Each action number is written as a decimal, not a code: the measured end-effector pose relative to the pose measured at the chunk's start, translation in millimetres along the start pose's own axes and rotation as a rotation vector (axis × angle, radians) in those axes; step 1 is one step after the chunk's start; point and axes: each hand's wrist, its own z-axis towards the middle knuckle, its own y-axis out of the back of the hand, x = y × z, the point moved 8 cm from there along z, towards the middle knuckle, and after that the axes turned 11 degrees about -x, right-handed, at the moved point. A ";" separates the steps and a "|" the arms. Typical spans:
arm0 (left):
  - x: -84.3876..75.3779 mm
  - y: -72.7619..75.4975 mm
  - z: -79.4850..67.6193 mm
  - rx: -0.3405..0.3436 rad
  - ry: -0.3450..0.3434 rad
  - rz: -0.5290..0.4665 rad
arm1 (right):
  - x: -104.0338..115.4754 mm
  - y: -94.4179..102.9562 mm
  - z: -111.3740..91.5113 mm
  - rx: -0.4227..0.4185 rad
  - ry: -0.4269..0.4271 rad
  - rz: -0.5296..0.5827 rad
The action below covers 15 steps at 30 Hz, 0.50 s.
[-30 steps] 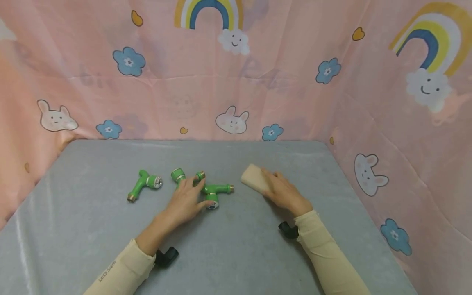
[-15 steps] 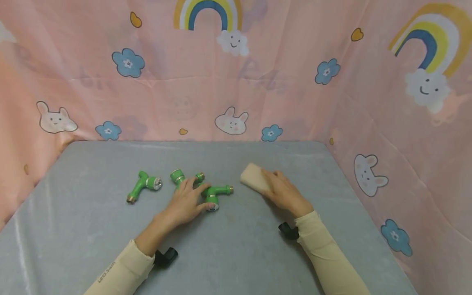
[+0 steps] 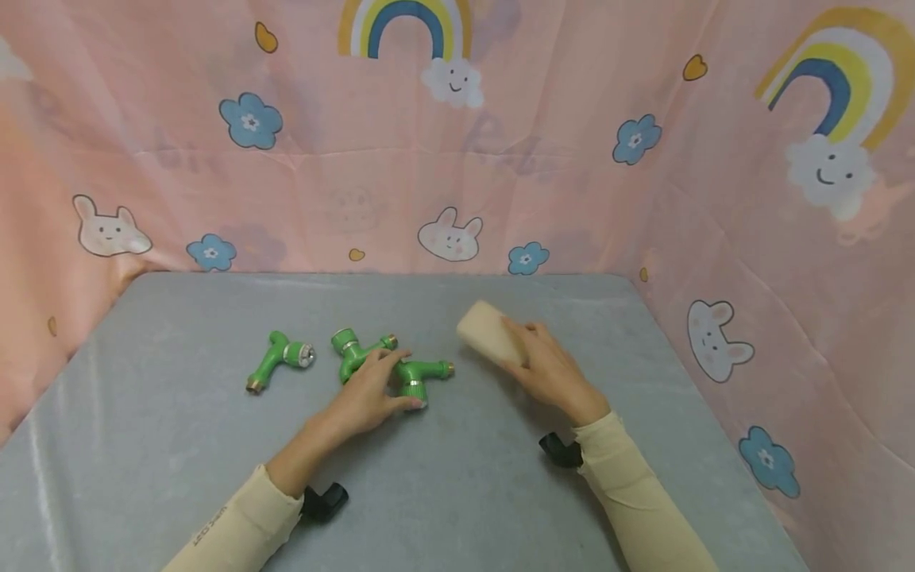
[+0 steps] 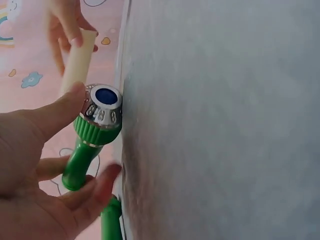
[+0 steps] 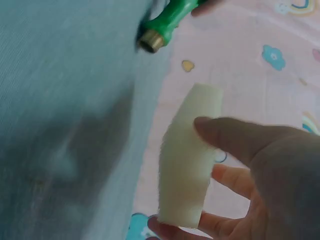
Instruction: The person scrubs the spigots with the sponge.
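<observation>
My left hand (image 3: 368, 395) grips a green tap (image 3: 425, 370) with a brass end. In the left wrist view, the thumb lies at the chrome knob (image 4: 102, 105) with its blue cap, and fingers reach behind the green body. Just beyond that hand lies another green tap (image 3: 348, 349), partly covered by the fingers. My right hand (image 3: 554, 373) holds a cream sponge-like block (image 3: 492, 332), tilted, thumb on one face and fingers on the other. The right wrist view shows this block (image 5: 187, 160) raised, with a shadow on the cloth beside it.
A third green tap (image 3: 275, 361) lies to the left on the grey cloth-covered table (image 3: 472, 492). Pink printed curtains (image 3: 557, 191) stand along the back and sides. Black camera mounts (image 3: 325, 502) sit at both wrists.
The right hand has lifted and tilted the cream block, its far end moving up and left. The left hand's fingers have closed in on the near tap, whose knob has turned.
</observation>
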 end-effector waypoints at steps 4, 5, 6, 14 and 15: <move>1.4 -1.2 1.7 -0.017 0.045 -0.107 | 8.0 3.5 -0.7 -0.009 0.011 0.054; 1.9 -1.3 1.9 -0.020 0.053 -0.127 | 9.8 4.4 -0.8 -0.013 0.014 0.060; 2.2 -1.3 2.0 -0.024 0.058 -0.138 | 11.4 5.3 -0.8 -0.017 0.017 0.067; 1.6 -1.8 0.7 -0.024 0.073 -0.153 | 26.7 11.5 -3.7 -0.018 0.061 0.123; 1.4 -1.7 0.6 -0.021 0.076 -0.168 | 29.6 11.4 -4.3 -0.012 0.072 0.135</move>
